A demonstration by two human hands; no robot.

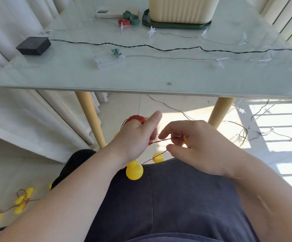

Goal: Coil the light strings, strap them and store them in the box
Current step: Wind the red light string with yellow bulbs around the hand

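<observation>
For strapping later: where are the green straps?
Head view: far on the table, the green straps lie left of the cream box, beside a red strap.

A red-wire string (159, 141) with yellow bulbs (134, 172) hangs part-coiled off the table (141, 75) by its near edge. A dark string (159, 49) and star string (176, 58) cross the table; cream box (182, 9) and straps (132, 18) sit at its far edge.

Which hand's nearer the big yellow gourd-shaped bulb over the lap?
Left. The left hand is just above the big yellow gourd-shaped bulb, which hangs by its wrist; the right hand is farther right, pinching the thin red wire.
</observation>
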